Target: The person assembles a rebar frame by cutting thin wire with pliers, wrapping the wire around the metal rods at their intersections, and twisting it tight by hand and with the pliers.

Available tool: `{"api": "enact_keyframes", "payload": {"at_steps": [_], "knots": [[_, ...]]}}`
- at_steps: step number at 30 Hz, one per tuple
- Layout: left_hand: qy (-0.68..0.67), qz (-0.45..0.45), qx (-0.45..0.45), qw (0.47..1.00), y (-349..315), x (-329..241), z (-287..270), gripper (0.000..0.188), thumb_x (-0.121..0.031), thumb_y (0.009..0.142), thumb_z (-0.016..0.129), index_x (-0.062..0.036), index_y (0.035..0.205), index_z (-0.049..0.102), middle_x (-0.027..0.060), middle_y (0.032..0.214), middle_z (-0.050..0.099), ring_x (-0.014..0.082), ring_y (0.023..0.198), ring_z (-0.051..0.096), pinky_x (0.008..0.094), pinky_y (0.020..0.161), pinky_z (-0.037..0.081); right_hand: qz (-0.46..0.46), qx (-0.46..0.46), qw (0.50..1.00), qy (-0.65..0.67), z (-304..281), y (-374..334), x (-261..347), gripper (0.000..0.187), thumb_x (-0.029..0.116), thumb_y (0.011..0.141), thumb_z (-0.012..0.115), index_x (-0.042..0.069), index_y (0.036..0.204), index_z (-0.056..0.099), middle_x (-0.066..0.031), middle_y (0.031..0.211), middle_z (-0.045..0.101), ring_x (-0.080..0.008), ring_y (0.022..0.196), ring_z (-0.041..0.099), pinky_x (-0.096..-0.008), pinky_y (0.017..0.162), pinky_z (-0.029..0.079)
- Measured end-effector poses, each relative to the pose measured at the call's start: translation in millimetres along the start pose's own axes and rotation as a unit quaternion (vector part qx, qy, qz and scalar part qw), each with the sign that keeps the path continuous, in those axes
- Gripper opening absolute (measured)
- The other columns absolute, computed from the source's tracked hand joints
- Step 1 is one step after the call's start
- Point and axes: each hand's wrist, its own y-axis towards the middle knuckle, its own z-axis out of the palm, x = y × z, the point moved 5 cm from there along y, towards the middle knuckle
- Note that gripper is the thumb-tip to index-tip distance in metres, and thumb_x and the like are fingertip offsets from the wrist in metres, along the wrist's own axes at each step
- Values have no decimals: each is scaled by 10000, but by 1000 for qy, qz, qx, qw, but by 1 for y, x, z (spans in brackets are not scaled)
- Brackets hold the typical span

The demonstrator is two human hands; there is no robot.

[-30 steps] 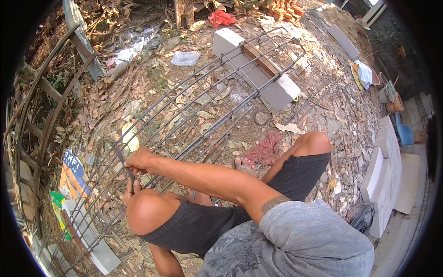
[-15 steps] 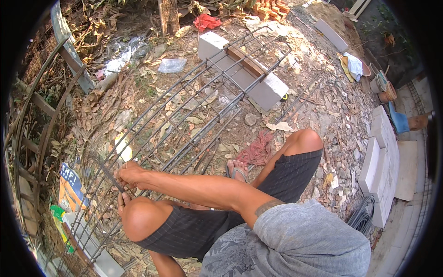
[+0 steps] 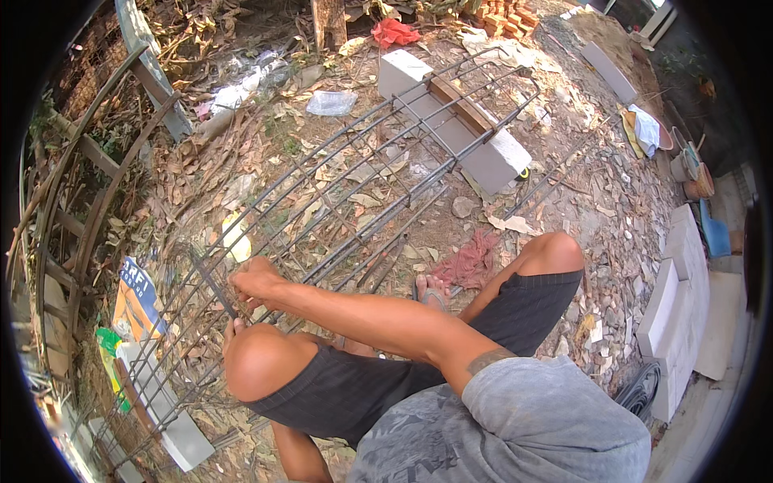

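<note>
A long cage of dark steel rebar (image 3: 330, 189) runs diagonally from the lower left to the upper right, raised off the ground. My right hand (image 3: 256, 282) reaches across my lap to the cage's near side, fingers curled; whatever they pinch is too small to make out. Just below it, my left hand (image 3: 232, 328) is mostly hidden behind my bent knee. Its fingertips close on the lower end of a dark bundle of thin wires (image 3: 211, 282), which slants up and left over the bars.
Pale blocks (image 3: 447, 129) with a wooden strip (image 3: 460, 105) support the far end; another block (image 3: 181, 439) lies under the near end. Around are a reddish cloth (image 3: 469, 259), stacked pale blocks (image 3: 672, 314), coiled cable (image 3: 640, 390) and a curved wooden frame (image 3: 88, 153).
The whole view has shifted, so the cage and ground sit farther right. My right hand has moved slightly right relative to my knee; both hands stay close together at the wire bundle.
</note>
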Motion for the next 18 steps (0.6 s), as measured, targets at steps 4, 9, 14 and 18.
{"api": "enact_keyframes", "payload": {"at_steps": [4,9,14,18], "knots": [[42,52,19,998,1,-5,10,443,-249,1051,522,-9,1420,468,149,1320,494,187,1098,549,352,902,472,-68,-13,996,64,-12,4,7,229,226,956,576,1,997,589,-64,764,617,-158,606,590,-318,479,474],[13,22,6,1000,-11,15,10,445,-227,1050,522,-17,1437,461,156,1331,488,217,1135,529,373,977,433,-113,-41,974,190,-41,10,68,173,231,1052,460,59,1033,461,16,654,412,-97,510,384,-271,434,364],[-84,-309,-49,946,6,48,3,417,-262,1022,583,29,1321,573,81,1113,619,153,962,587,325,854,481,-245,-45,939,237,-141,-17,214,248,186,1050,481,125,815,432,47,626,356,-76,494,291,-245,422,260],[-205,-340,-39,917,38,75,21,328,-293,1005,579,-24,1144,702,70,779,578,191,754,558,338,741,461,-412,-31,866,282,-298,-75,342,176,210,1067,414,149,915,475,50,622,328,-65,460,297,-218,377,230]]}}
